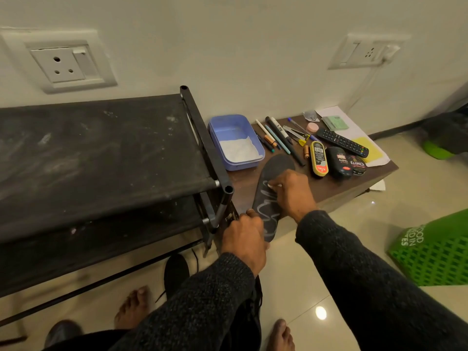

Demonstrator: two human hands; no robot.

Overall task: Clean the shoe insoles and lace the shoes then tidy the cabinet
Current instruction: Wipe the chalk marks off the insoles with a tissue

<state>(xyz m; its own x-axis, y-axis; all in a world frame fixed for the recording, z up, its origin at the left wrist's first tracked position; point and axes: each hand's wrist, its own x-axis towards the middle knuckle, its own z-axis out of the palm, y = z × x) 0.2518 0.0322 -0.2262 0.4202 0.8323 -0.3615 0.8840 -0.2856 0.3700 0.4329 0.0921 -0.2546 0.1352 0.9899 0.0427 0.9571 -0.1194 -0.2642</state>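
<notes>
Centrally, a dark shoe insole (268, 196) is held between the two hands above the near edge of a low brown worktop (336, 184). Left hand (244, 236): fingers curled round the heel end of the insole, gripping it from the left side and below. Right hand (291, 192): lies over the insole's middle to front part, fingers bent and pinching a small white object (274, 185) against the upper face; what that object is cannot be made out. Long axis of the insole: runs from the heel, nearest the person, up and slightly rightward to the rounded toe, which points toward the wall and reaches over the worktop. White squiggled marks (268, 211) cover the visible upper face between the hands. The right hand hides part of the insole's right edge; the left hand hides its heel tip.

Just beyond the toe stands a blue plastic tub (234, 143) holding white powder. To the right of it lie pens and markers (281, 139), shoe polish containers (336, 162) and a remote control (342, 142). A black fabric shoe rack (101, 153), dusted with pale smears, stands at left, touching or just beside the worktop. On the floor under the forearms, a black shoe (176, 273) is partly hidden by the left sleeve, and bare feet are cut off at the lower edge. A green basket (435, 252) is cut off at right.
</notes>
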